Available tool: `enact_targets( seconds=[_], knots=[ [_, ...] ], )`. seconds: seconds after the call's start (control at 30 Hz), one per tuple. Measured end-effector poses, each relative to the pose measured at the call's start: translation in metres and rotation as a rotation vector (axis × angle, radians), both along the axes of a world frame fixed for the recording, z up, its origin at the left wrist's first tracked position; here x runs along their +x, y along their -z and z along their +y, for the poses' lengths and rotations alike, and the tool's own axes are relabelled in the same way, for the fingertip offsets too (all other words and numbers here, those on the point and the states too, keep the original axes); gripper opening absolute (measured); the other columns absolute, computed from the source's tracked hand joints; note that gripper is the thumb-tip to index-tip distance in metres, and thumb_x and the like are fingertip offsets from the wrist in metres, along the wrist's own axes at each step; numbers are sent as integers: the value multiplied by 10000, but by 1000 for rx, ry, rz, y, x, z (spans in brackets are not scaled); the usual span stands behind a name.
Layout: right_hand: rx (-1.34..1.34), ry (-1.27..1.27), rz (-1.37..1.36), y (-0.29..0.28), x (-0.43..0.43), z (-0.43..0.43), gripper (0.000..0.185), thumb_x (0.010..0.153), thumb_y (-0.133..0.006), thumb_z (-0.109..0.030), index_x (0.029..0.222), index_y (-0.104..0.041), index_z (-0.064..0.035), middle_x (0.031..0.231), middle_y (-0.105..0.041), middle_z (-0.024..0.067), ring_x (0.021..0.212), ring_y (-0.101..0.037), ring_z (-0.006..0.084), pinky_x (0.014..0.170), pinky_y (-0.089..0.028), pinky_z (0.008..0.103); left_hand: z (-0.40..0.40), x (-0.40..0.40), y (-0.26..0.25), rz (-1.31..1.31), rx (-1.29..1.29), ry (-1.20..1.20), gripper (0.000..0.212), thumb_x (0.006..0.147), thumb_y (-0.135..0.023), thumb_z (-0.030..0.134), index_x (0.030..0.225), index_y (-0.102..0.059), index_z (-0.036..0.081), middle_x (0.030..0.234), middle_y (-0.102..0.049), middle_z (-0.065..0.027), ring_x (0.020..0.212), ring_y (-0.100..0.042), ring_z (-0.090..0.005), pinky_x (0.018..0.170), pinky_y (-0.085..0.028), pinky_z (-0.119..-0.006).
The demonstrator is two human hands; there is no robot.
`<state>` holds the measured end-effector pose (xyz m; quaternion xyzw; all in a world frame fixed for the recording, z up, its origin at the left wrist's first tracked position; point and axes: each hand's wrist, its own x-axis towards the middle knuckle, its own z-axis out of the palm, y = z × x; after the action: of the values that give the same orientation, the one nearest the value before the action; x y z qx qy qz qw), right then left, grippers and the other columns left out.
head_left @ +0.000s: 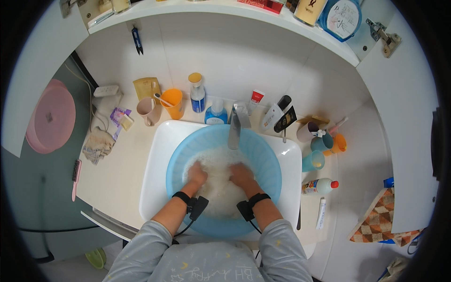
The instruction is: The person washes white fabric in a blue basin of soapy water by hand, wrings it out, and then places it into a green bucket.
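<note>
A light blue plastic basin [269, 160] sits in the white washbasin [154, 179], filled with cloudy, foamy water [218, 197]. Both of my hands are partly under the surface. On the left side of the basin, my left hand [197, 175] has its fingers hidden by foam. My right hand [242, 175] dips in on the other side, a short gap away, its fingertips also covered. Whether either hand grips something below the water cannot be seen. The metal faucet [234, 135] reaches over the basin's far rim.
Behind the faucet stand a blue pump bottle [216, 114] and an orange cup [172, 104]. Tubes [272, 117], cups [313, 161] and a red-capped bottle [319, 186] line the right side. A crumpled cloth [98, 144] lies left. Open cabinet doors [398, 116] flank the shelf overhead.
</note>
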<state>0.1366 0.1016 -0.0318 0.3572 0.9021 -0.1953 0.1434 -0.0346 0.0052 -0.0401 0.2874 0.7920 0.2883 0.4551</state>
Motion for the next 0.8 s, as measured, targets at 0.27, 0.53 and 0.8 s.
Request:
enact_targets(
  seconds=[0.27, 0.53, 0.8],
  knots=[
    [46, 348, 753, -61, -35, -56, 334, 707, -677, -312, 911, -604, -59, 1025, -561, 124, 897, -560, 302, 782, -449, 370, -5, -3, 43, 74, 670, 445, 450, 781, -539, 167, 1192, -450, 8, 1045, -562, -126, 949, -546, -232, 794, -444, -344],
    [122, 682, 650, -27, -22, -36, 171, 753, -602, -179, 751, -496, -45, 857, -527, 163, 789, -537, 351, 640, -439, 411, -2, 63, -56, -648, 374, -310, 419, 903, -458, 420, 1081, -525, 48, 842, -556, -45, 766, -531, -157, 677, -452, -329],
    [136, 469, 762, -43, -16, -53, 153, 769, -525, -185, 776, -485, -37, 765, -530, 190, 728, -521, 389, 619, -416, 455, -11, 63, -89, -546, 265, -267, 433, 902, -463, 438, 851, -583, 25, 629, -453, 10, 549, -394, -100, 495, -349, -267]
  ],
)
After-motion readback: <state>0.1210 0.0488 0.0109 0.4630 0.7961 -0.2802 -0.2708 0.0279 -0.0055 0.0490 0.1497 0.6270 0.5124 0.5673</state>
